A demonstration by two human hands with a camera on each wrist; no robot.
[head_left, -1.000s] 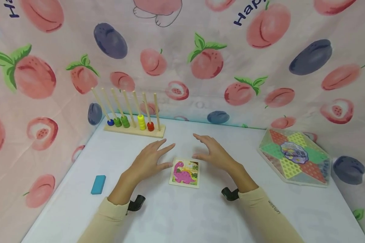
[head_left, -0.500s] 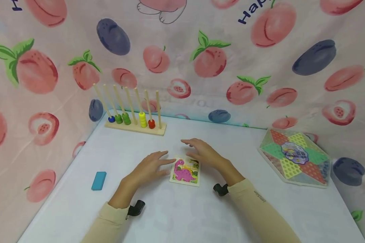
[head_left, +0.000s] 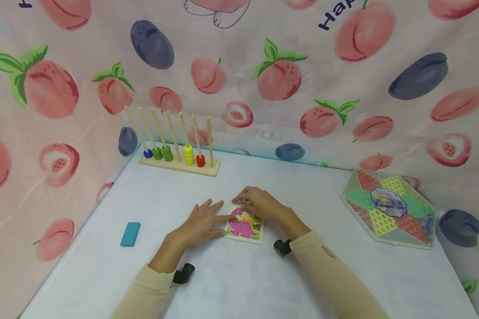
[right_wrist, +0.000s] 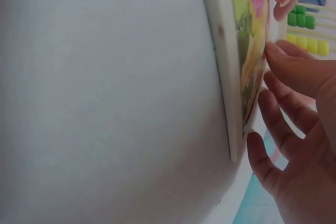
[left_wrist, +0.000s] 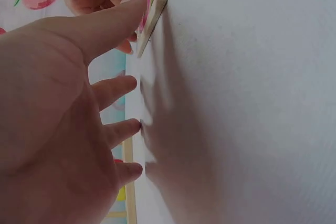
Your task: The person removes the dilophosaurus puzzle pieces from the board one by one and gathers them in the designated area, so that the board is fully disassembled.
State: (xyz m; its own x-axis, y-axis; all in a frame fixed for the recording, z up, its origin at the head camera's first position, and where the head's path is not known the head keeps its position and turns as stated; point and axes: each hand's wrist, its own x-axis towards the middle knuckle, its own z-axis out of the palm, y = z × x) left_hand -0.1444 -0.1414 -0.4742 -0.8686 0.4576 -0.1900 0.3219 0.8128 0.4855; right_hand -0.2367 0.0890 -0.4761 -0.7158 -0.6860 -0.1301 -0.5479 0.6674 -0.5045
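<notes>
A small square dinosaur puzzle [head_left: 243,229] lies flat on the white table, its pink dinosaur facing up in a pale wooden frame. My left hand [head_left: 199,223] spreads its fingers at the puzzle's left side, the index fingertip over the picture near the dinosaur's head. In the left wrist view, the thumb [left_wrist: 113,24] of that hand reaches to the puzzle's edge. My right hand [head_left: 261,204] bends loosely over the far edge. Its thumb [right_wrist: 294,69] touches the picture side in the right wrist view, while the other fingers [right_wrist: 281,121] lie along the far rim.
A wooden bead rack [head_left: 179,166] with upright pegs and coloured rings stands at the back left. A blue block [head_left: 130,234] lies at the left. Towards the right lies a hexagonal board-game box [head_left: 389,208]. A fruit-print cloth [head_left: 239,66] hangs behind the table.
Both hands have come down to the puzzle. The right hand has moved left onto its far edge, and the left index finger now reaches over the picture. The view has shifted slightly.
</notes>
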